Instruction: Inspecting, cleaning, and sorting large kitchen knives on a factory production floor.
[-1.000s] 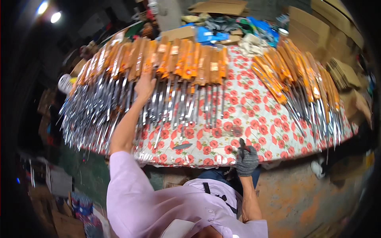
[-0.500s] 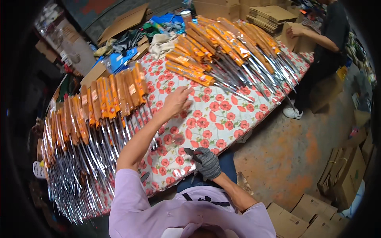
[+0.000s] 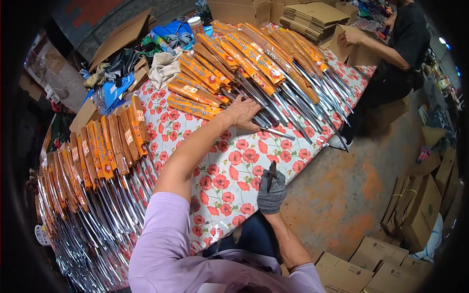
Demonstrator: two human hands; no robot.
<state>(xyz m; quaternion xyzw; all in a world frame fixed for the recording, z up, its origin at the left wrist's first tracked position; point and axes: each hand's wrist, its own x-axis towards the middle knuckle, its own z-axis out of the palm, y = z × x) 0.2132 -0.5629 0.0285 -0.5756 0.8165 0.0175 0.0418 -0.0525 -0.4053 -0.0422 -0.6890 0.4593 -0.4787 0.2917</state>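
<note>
My bare left hand (image 3: 243,113) rests on the near edge of a pile of skewer-like packs (image 3: 259,58), over their metal rods. Its thumb and fingers are apart, and no firm grip on a pack is visible. The packs have orange and brown wrapped ends and long shiny rods pointing toward the near right. Low over the table's near edge, my right hand (image 3: 271,194), in a grey knit glove, is closed around a slim dark tool (image 3: 272,172) with its tip pointing away from me. The tool's exact kind is unclear.
A red-flowered cloth (image 3: 229,176) covers the table. Along its left side lies a long row of similar packs (image 3: 97,151). Beyond are a white cloth (image 3: 163,69), a lidded jar (image 3: 195,25) and stacked cardboard (image 3: 312,22). A co-worker (image 3: 405,44) handles cardboard at the far right.
My left hand has gone from above the bare tablecloth onto the rods of the far pile. My right hand has moved rightward with the dark tool, and the view has shifted.
</note>
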